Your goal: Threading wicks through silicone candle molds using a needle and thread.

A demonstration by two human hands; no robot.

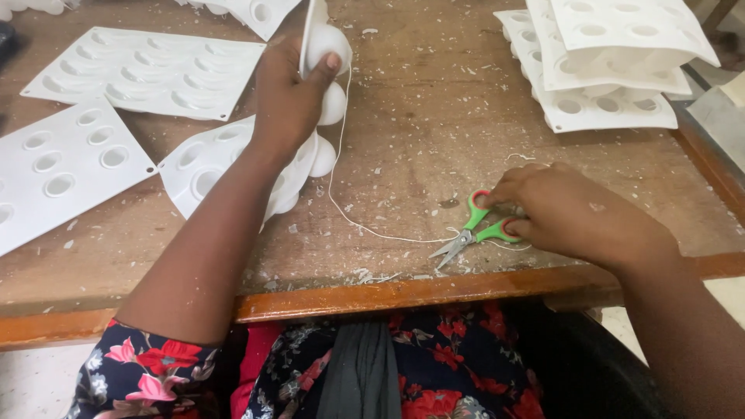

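Scissors point(475, 230) near the table's point(434, 116) near edge under the closed right hand point(570, 213), left hand point(291, 97) gripping a white moulded tray point(314, 39) far left, bare worn wood between, tray stacks point(613, 54) far right.

Small craft workshop, hand production. I sit at a worn wooden worktop point(434, 132) with an orange-brown edge, its surface scuffed and littered with white trimmings and flecks all around my fingers. Identical white moulded trays point(147, 70) with rows of round cavities lie beyond and beside my left fingers; more sit in a stack point(605, 54) beyond my right fingers. Repeated parts plus cutting waste point to batch work by hand.
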